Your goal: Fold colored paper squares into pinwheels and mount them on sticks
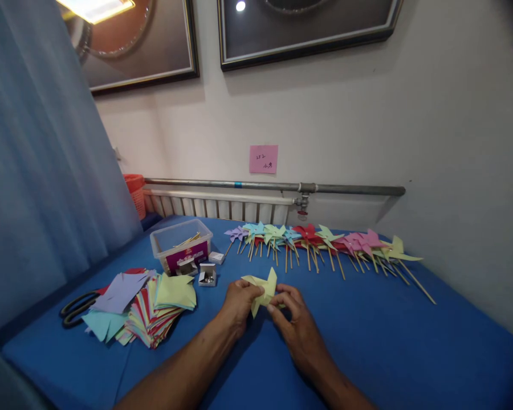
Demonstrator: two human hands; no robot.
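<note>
A pale yellow folded paper pinwheel (pixel 263 290) is held just above the blue table (pixel 367 336) by both hands. My left hand (pixel 238 304) pinches its left side. My right hand (pixel 293 316) grips its right lower edge with thumb and fingertips. To the left lies a stack of cut coloured paper squares (pixel 149 310), with black scissors (pixel 77 308) beside it. A row of finished paper pinwheels on wooden sticks (pixel 320 245) lies across the far side of the table.
A clear plastic box with sticks (pixel 180 245) and two small open cardboard boxes (pixel 207 274) sit behind the paper stack. A radiator and pipe (pixel 273 186) run along the wall. A blue curtain (pixel 38 171) hangs left. An orange basket (pixel 135 193) stands in the corner.
</note>
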